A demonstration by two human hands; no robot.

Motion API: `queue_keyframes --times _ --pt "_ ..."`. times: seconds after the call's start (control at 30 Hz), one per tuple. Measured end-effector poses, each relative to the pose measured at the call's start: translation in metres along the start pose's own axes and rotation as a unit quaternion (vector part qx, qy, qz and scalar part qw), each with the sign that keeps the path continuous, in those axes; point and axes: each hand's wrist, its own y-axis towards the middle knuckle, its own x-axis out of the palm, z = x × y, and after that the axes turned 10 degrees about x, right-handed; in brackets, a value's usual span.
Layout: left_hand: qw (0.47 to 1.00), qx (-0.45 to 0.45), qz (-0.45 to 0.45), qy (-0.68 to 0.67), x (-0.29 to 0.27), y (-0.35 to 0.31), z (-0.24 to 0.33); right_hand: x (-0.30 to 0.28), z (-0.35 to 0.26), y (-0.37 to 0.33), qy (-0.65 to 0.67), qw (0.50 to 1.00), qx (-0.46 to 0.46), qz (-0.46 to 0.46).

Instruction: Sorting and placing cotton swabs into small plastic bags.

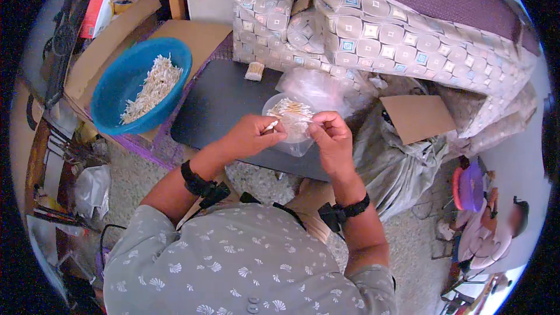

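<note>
A clear round tub (269, 107) holding loose cotton swabs (290, 109) stands on a dark low table (224, 102) in front of me. My left hand (256, 136) is at its near left side, closed with white swab tips poking out between thumb and fingers. At the tub's right rim, my right hand (332, 140) has thumb and forefinger pinched together; whatever is between them is too small to make out. Behind the tub lies a crumpled clear plastic bag (326, 92). A small bundle of swabs (254, 71) sits at the table's far edge.
To the left, a blue basin (105, 96) holds a heap of swabs on cardboard. A patterned sofa (373, 29) borders the far side. Cardboard (417, 118) rests on a greyish sack (388, 169) at right. Another person (484, 233) sits far right near a purple basin (471, 186).
</note>
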Motion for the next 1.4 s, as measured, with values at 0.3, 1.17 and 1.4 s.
queue_keyframes --times 0.3,1.17,1.4 --pt "0.999 -0.012 0.019 -0.028 -0.007 -0.008 -0.018 -0.006 0.027 0.003 -0.073 0.995 -0.017 0.062" --pt "0.994 -0.025 -0.080 -0.071 -0.047 -0.039 -0.040 -0.019 0.122 -0.005 0.194 0.936 0.270 0.111" --pt "0.982 -0.012 -0.190 0.004 -0.050 -0.026 -0.040 0.002 0.060 -0.005 0.045 0.965 0.246 -0.073"
